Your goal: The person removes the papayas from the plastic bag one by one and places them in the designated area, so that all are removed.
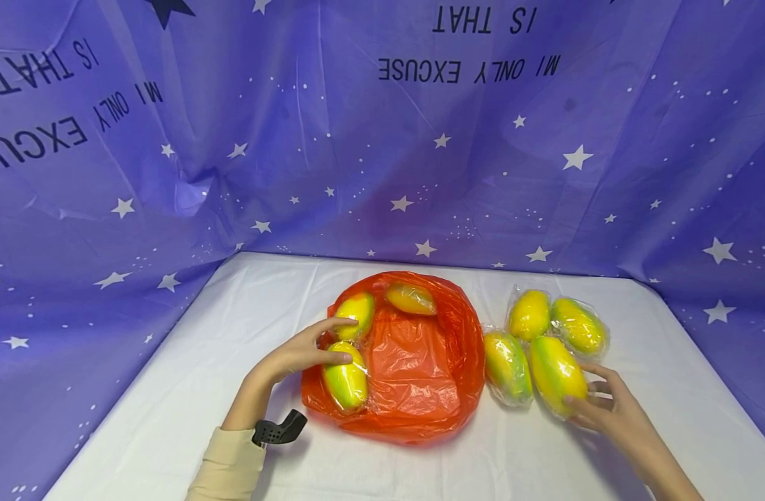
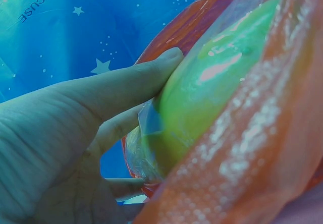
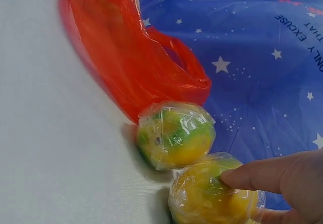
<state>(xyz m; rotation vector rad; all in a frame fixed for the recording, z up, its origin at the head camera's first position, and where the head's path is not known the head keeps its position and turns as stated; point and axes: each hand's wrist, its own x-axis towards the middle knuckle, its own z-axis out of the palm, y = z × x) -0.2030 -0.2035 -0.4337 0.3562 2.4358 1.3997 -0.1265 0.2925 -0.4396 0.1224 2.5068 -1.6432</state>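
An open red plastic bag (image 1: 414, 376) lies on the white-covered table, with three plastic-wrapped mangoes in it. My left hand (image 1: 301, 351) reaches over its left side. The thumb rests on the near-left mango (image 1: 347, 383), while a fairly straight finger touches the mango behind it (image 1: 357, 309). In the left wrist view, the thumb (image 2: 126, 88) lies against a wrapped mango (image 2: 212, 82) beside the bag's red film. A third mango (image 1: 410, 298) sits at the bag's back. Right of the bag, my right hand (image 1: 604, 400) grips a yellow-green mango (image 1: 554, 372) from its right side.
Beside the gripped mango lie three more wrapped mangoes: one close to the bag (image 1: 508, 365), one at the back (image 1: 530, 314) and one farther right (image 1: 579, 327). A purple star-print curtain (image 1: 382, 174) borders the white table (image 1: 270, 292).
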